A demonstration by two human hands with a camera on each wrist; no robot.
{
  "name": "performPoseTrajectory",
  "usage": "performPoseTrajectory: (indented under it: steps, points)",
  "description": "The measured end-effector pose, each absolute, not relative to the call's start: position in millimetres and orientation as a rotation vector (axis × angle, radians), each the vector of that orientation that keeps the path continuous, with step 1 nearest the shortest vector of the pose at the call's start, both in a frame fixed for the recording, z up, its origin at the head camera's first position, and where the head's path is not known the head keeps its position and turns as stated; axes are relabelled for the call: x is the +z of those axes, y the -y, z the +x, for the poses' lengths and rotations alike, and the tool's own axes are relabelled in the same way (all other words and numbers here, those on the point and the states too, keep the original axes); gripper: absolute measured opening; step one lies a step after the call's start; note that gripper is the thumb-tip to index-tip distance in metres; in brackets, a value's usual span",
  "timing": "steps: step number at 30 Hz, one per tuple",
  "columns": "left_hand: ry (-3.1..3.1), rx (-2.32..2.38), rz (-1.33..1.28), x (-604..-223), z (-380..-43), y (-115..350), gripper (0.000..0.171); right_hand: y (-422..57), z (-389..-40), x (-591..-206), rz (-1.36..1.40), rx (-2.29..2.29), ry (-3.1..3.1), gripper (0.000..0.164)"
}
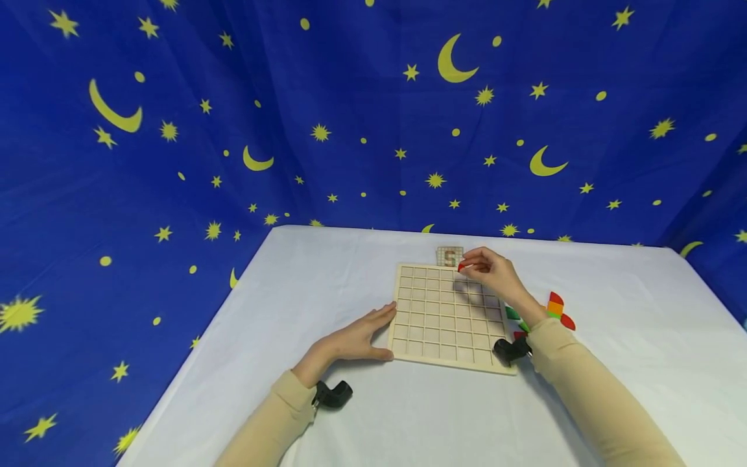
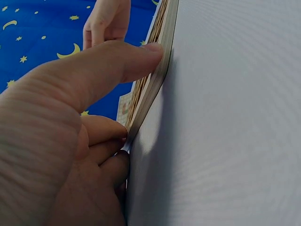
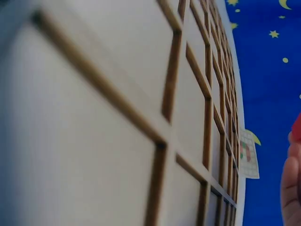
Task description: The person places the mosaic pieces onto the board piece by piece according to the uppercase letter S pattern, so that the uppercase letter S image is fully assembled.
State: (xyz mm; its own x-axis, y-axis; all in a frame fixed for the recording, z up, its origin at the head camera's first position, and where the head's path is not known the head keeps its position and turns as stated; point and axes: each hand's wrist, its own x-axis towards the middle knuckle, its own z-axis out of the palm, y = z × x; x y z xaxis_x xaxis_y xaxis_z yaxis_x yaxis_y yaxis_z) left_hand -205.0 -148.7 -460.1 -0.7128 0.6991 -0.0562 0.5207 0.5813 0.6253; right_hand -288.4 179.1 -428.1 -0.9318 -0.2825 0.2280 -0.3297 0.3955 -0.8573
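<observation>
A square wooden grid board [image 1: 432, 311] with raised ribs lies on the white table. My left hand [image 1: 358, 336] rests at its left side, thumb and fingers spread and touching the edge. The left wrist view shows that thumb [image 2: 141, 59] against the board's side [image 2: 162, 66], fingertips farther along. Over the board's far right part, my right hand [image 1: 496, 275] pinches a small red piece [image 1: 461, 266] between thumb and fingers. Only a bit of the red piece [image 3: 297, 129] shows at the right wrist view's edge; its full shape is hidden.
Behind the board lies a small pattern card [image 1: 449, 255] with a gridded coloured figure. Red, orange and green pieces [image 1: 556, 306] lie right of the board, partly covered by the right forearm. A blue star-and-moon cloth [image 1: 373, 130] hangs behind the table.
</observation>
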Motion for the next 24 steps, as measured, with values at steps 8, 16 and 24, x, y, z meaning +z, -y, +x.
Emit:
performPoseTrajectory:
  steps: [8, 16, 24]
  points:
    - [-2.521, 0.847, 0.997, -458, -204, 149, 0.091, -182, -292, -446, 0.679, 1.467, 2.682, 0.031]
    - [-2.518, 0.847, 1.019, -459, -205, 148, 0.091, -182, -296, -461, 0.736, 1.255, 2.739, 0.027]
    - [-2.522, 0.846, 1.017, -460, -206, 149, 0.091, -180, -295, -463, 0.784, 1.196, 2.710, 0.027]
